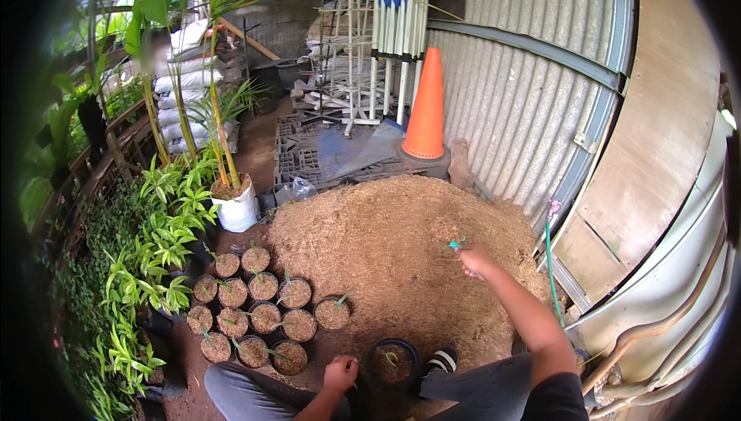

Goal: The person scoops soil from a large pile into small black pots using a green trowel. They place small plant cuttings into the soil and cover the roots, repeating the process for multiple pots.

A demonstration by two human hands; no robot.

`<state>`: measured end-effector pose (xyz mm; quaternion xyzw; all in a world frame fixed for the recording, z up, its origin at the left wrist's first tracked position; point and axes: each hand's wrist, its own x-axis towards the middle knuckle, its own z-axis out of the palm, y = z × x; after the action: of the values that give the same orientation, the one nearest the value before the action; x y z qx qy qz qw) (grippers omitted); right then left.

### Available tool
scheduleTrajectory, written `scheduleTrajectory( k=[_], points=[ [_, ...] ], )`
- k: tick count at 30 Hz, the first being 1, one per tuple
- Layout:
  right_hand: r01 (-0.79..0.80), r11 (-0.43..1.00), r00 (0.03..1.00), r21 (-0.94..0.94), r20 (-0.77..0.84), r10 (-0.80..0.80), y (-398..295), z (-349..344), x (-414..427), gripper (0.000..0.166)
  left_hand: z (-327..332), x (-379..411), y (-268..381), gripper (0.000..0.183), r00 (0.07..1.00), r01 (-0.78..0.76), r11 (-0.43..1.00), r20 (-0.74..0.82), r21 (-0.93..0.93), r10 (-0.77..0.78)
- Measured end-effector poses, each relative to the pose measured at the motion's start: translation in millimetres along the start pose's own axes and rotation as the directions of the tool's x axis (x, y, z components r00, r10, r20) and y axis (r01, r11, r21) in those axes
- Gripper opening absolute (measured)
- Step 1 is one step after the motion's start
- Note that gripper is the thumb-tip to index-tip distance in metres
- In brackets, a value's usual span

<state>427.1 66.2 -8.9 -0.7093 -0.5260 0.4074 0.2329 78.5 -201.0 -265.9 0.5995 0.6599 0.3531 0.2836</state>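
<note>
My right hand (473,263) reaches out over a large mound of brown, fibrous growing medium (370,236), gripping a hand tool by its teal handle (455,245). Loose material covers the tool's far end, so its shape is hidden. My left hand (340,372) is held low by my left knee, fingers curled, with nothing visible in it. Just right of that hand, between my legs, stands a black plant pot (393,361) with dark fill and a small green leafy cutting (392,358).
Several small black pots (298,325) of brown medium, many with thin seedlings, stand left. Beyond them are leafy potted plants (168,247) and a white planting bag (237,212). An orange traffic cone (425,108), corrugated wall (521,102) and green hose (551,270) lie beyond the mound.
</note>
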Motion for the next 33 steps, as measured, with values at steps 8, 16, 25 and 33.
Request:
scheduleTrajectory(
  k=[8,16,25,33],
  points=[
    [0.027,0.969,0.948,0.247,0.302,-0.103,80,55,-1,0.035,4,40,64,0.024,0.981,0.065,0.86,-0.125,-0.507,-0.148],
    [0.081,0.99,0.867,0.118,0.481,-0.129,98,106,-7,0.04,26,116,132,0.039,0.98,0.198,0.927,0.044,-0.318,-0.194],
    [0.126,0.99,0.796,0.058,0.59,-0.136,114,107,-30,0.036,62,146,157,0.059,0.933,0.345,0.936,0.134,-0.066,-0.335],
    [-0.015,0.999,0.76,0.046,0.649,-0.019,141,100,-20,0.035,59,150,135,0.039,0.893,0.354,0.899,0.379,-0.258,-0.243]
  ],
)
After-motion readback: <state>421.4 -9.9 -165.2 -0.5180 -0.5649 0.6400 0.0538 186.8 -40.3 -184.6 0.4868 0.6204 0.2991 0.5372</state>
